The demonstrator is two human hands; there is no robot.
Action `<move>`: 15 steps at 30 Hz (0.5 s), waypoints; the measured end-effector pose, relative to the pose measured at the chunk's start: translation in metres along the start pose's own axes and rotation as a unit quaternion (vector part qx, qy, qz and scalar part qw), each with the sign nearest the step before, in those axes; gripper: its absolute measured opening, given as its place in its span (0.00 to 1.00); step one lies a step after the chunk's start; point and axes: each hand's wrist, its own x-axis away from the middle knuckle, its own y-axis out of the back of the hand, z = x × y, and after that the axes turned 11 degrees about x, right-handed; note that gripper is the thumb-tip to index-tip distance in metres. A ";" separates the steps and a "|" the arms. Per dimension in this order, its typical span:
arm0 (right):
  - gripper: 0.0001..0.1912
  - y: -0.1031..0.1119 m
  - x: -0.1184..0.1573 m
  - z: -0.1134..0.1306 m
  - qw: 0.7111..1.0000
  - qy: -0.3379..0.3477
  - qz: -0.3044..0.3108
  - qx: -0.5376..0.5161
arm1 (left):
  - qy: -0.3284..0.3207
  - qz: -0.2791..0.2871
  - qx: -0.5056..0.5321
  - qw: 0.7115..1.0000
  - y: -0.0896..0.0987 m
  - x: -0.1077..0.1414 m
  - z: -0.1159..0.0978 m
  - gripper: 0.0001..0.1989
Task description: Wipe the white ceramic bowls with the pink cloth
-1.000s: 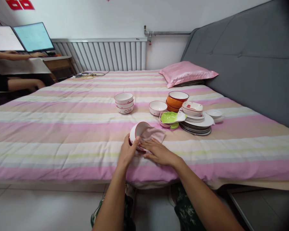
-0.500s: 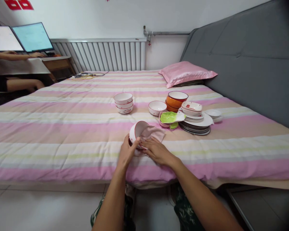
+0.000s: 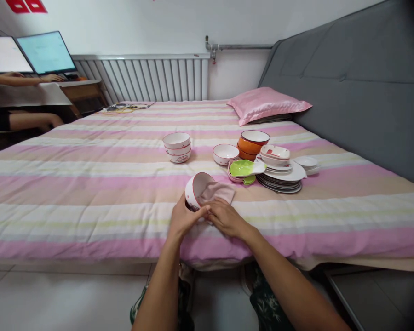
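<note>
Holds a red-rimmed white bowl (image 3: pixel 190 189) in the left hand (image 3: pixel 184 219), just above the front part of the striped bedspread (image 3: pixel 89 197), tilted on its side with the opening toward the right. Wraps the left fingers behind the bowl and stretches the left thumb toward the other hand. Rests the right hand (image 3: pixel 226 218) on a pale pink cloth (image 3: pixel 222 191), tucked partly into the bowl and partly spread out past the rim. Has both hands close together; cannot tell, with the right fingertips half hidden, whether to call that a grip on the cloth or only a press.

Faces, beyond the bowl, a stack of three white bowls (image 3: pixel 177 148). Has, farther right, a single white bowl (image 3: pixel 226 155), orange bowls (image 3: pixel 249 147), a green leaf-shaped dish (image 3: pixel 242 168) and a pile of plates (image 3: pixel 298 173), all near one another.
</note>
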 end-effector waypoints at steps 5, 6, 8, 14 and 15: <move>0.15 0.001 -0.003 0.005 1.000 0.018 -0.013 0.008 | 0.019 -0.024 0.090 0.996 0.000 -0.001 0.004 0.29; 0.14 0.001 -0.003 0.006 1.000 0.022 -0.015 0.009 | 0.024 -0.032 0.111 0.993 0.000 0.000 0.005 0.29; 0.14 0.000 -0.003 0.006 0.999 0.033 -0.017 0.008 | 0.033 -0.047 0.143 0.988 0.001 0.000 0.006 0.31; 0.16 0.001 -0.003 0.007 0.999 0.051 -0.006 -0.005 | 0.028 -0.063 0.154 0.986 0.004 0.001 0.004 0.24; 0.16 0.001 -0.004 0.007 0.998 0.056 -0.002 -0.008 | 0.030 -0.062 0.152 0.986 0.005 0.000 0.004 0.23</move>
